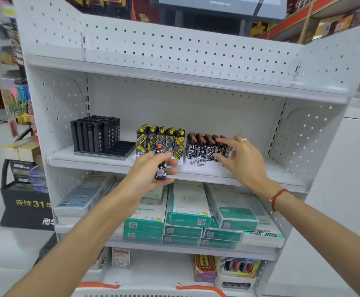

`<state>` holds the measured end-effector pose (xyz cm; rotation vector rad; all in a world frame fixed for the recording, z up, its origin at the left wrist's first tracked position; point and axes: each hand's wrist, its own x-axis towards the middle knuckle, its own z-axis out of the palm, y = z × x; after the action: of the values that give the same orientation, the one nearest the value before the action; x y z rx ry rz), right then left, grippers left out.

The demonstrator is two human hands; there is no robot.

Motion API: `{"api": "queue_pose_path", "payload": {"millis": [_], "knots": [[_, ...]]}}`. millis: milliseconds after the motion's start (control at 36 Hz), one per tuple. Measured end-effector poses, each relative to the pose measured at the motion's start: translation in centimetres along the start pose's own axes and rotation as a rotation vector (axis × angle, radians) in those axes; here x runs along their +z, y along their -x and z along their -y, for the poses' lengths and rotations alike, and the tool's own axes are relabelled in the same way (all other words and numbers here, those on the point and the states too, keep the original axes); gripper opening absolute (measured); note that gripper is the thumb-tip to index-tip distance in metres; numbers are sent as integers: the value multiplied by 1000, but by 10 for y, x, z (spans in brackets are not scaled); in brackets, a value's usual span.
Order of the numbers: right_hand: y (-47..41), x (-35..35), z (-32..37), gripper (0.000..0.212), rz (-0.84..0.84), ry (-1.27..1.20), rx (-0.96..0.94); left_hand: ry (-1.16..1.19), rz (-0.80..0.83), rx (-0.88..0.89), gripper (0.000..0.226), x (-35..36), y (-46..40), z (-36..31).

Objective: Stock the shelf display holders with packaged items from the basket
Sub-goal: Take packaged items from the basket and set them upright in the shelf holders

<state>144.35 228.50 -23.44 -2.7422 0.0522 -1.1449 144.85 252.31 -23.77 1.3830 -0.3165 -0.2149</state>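
1. The left hand [153, 168] holds one black-and-white patterned lighter [161, 163] upright, red cap on top, just in front of the middle shelf's front edge [114, 167]; the thumb and fingers are curled around its lower body, pinching it.
2. The right hand [242, 159] reaches over the same shelf, toward its right half, with the fingers spread; the fingertips [218, 139] touch the tops of the red-capped lighters standing in the white display holder [198, 161], and the thumb lies low beside the holder's right front. A ring sits on one finger and a red string bracelet [278, 198] circles the wrist.
3. Just left of that holder stands a full block of yellow-and-black lighters [160, 140] (the held lighter overlaps its front).
4. Near the shelf's left end a black display tray [104, 138] is filled with black lighters at its back left; the front right slots show bare.
5. The shelf below carries stacked teal-and-white boxes [187, 211].
6. At the bottom edge, the white rim and orange handles of the basket [200, 289] show; its contents cannot be seen.
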Motion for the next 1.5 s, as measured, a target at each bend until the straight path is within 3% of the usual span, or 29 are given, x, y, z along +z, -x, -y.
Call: {"api": "queue_pose_path", "payload": {"millis": [83, 139, 167, 222, 278, 306, 444, 556, 639, 722, 778, 944, 1194, 1333, 1500], "knots": [[-1, -13, 3, 37, -15, -36, -2, -178, 51, 64, 19, 8, 2, -6], [2, -25, 9, 32, -60, -221, 17, -311, 110, 165, 17, 17, 3, -12], [4, -31, 14, 31, -13, -388, 46, -329, 143, 210, 10, 23, 2, -16], [8, -46, 23, 33, 241, -742, 95, -351, 176, 293, 9, 38, -3, -25], [12, -54, 24, 43, 452, -865, 67, -381, 157, 354, 20, 56, -11, -33], [14, -56, 22, 47, 469, -859, 47, -378, 140, 371, 25, 64, -15, -36], [12, -61, 4, 31, 199, -864, 120, -439, 117, 396, 35, 94, -44, -40], [4, -58, -21, 30, 131, -806, 238, -570, 145, 512, 37, 97, -60, -40], [1, -53, -34, 27, 133, -909, 358, -942, 43, 636, 33, 85, -70, -32], [-3, -44, -38, 13, 146, -878, 366, -1379, 66, 693, 31, 79, -73, -23], [-6, -36, -37, 15, 167, -844, 359, -1502, 86, 722, 30, 78, -73, -20], [-10, -16, -36, 41, 157, -707, 356, -1534, 49, 759, 28, 78, -76, -23], [-11, -15, -33, 24, 203, -421, 107, -1499, 50, 736, 30, 76, -80, -23], [-15, -19, -33, 26, 208, -375, 100, -1407, 133, 816, 50, 77, -79, -19], [-14, -16, -35, 27, 179, -390, 170, -1316, 20, 804, 22, 95, -83, -17]]}}
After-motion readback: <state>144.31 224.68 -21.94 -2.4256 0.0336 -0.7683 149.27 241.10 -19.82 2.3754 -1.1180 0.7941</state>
